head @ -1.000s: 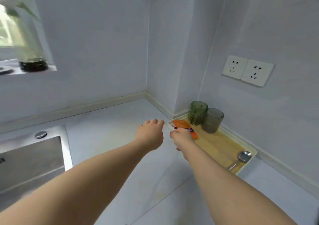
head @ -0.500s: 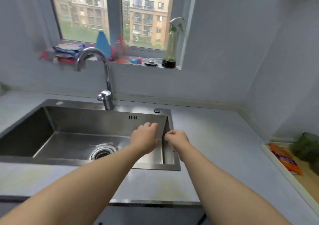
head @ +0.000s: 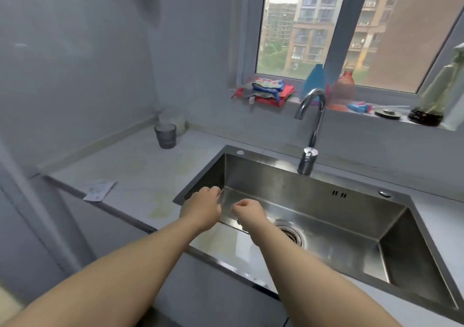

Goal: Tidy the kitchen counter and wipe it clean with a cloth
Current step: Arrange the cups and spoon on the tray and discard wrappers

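Head swung left over the last half second: sink (head: pixel 326 201) now sits right of centre, left tabletop (head: pixel 140 168) exposed. Still to tidy there, I'd say: grey cup (head: pixel 165 135) far left, paper card (head: pixel 99 189) at the near edge. Cloth pile (head: pixel 267 90) is on the windowsill (head: pixel 293 104), far side, untouched. Hands: left hand (head: pixel 200 211) and right hand (head: pixel 247 212) both stretched forward over the sink's near-left corner, close together, fingers loosely curled, empty.

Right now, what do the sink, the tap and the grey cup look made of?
Sink: brushed stainless steel, going by its dull grey sheen and soft reflections. Tap: polished, probably chromed metal, with mirror-bright highlights. Grey cup: translucent tinted glass or plastic; the blur leaves that open.
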Demonstrator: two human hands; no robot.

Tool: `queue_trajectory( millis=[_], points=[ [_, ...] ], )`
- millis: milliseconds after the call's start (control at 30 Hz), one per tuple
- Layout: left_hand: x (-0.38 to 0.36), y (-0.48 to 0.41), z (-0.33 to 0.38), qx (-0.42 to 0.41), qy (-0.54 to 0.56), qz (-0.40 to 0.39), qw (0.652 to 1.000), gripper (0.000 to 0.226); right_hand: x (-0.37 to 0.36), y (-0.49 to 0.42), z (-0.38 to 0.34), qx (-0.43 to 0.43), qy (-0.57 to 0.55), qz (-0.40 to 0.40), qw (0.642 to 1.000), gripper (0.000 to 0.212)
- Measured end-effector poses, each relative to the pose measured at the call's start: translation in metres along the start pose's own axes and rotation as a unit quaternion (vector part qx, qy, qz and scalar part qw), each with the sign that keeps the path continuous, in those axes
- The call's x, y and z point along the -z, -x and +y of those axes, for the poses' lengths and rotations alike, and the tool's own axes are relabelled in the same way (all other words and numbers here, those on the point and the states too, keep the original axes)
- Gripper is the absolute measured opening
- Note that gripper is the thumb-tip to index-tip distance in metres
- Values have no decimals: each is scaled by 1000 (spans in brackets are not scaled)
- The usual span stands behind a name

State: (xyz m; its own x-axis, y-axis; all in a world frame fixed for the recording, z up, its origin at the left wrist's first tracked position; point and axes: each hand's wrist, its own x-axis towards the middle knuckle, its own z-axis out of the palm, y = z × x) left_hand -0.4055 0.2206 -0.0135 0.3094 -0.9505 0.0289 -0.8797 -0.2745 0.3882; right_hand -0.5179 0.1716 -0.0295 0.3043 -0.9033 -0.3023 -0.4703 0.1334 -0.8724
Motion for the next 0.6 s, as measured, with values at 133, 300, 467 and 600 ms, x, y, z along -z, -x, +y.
queue_trajectory(
  millis=[133, 300, 467, 600],
  points=[
    [16, -16, -55, 43, 25, 1, 999, 41, -47, -26, -23, -11, 12, -16, 1000, 13],
    [23, -55, -109, 95, 61, -4, 994, 42, -90, -76, -45, -25, 27, -44, 998, 13],
    [29, -117, -148, 122, 68, -8, 990, 42, -113, -148, -74, -18, 29, -47, 998, 22],
    [36, -171, -173, 148, 77, -8, 986, 42, -127, -204, -94, -21, 62, -71, 995, 28]
  ],
)
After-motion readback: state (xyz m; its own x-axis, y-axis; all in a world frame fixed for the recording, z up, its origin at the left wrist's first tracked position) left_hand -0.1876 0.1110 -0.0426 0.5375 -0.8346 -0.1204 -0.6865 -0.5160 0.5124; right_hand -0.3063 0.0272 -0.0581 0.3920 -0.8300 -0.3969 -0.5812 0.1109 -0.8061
